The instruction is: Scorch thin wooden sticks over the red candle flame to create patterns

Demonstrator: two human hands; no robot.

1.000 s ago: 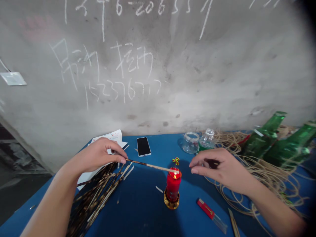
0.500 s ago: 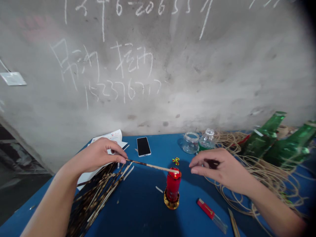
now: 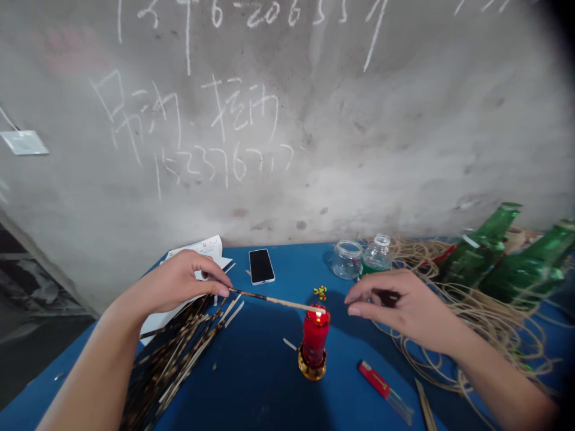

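My left hand pinches one end of a thin bamboo strip, dark near my fingers and pale at the far end. The strip's tip rests over the flame of a lit red candle in a gold holder on the blue table. My right hand hovers just right of the candle with fingers curled together; a small dark thing shows inside them that I cannot make out. A pile of dark mottled bamboo strips lies under my left wrist.
A black phone and papers lie at the back left. A glass jar, a small plastic bottle, two green bottles and coiled rattan cane fill the right. A red utility knife lies near the candle.
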